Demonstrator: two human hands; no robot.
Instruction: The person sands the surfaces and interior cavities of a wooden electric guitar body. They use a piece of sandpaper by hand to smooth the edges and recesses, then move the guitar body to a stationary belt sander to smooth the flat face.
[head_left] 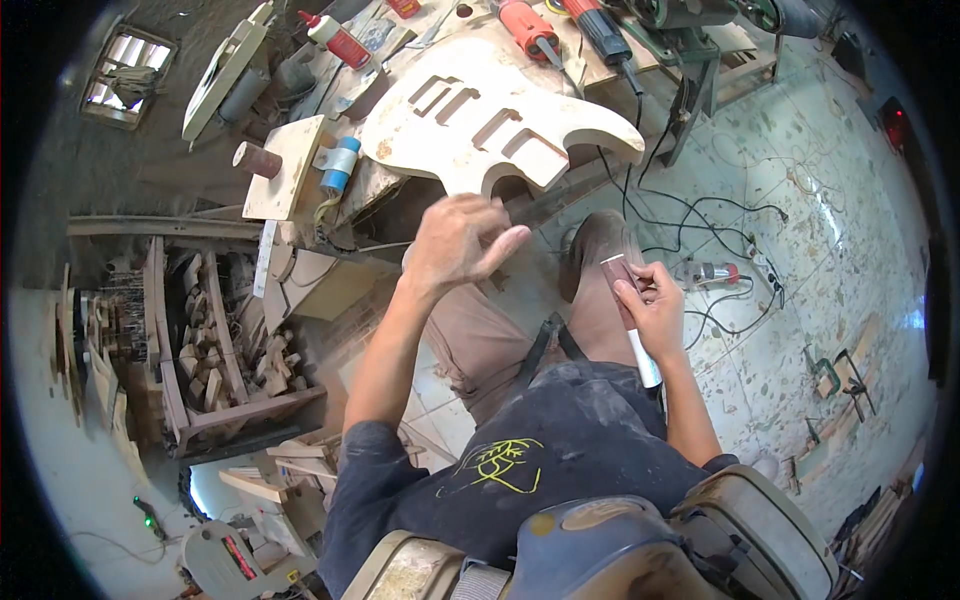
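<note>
A pale, unpainted wooden guitar body (472, 130) with several routed cavities lies on the cluttered bench in front of me. My left hand (455, 245) is raised beside its near edge, thumb stretched out and apart from the fingers. That hand shows nothing in it; whether its fingertips touch the wood I cannot tell. Over my right thigh, my right hand (650, 300) grips a sanding stick (620, 280), a narrow white bar or tube with brown abrasive wrapped around its upper part. Thumb and fingers close on the stick's middle, apart from the guitar body.
Power tools (528, 28) rest at the bench's far side, near a red-and-white glue bottle (340, 42). A blue roll (341, 166) and a brown cylinder (257, 160) sit left. Black cables (700, 232) trail across the right floor. A wooden rack (190, 430) of offcuts stands left.
</note>
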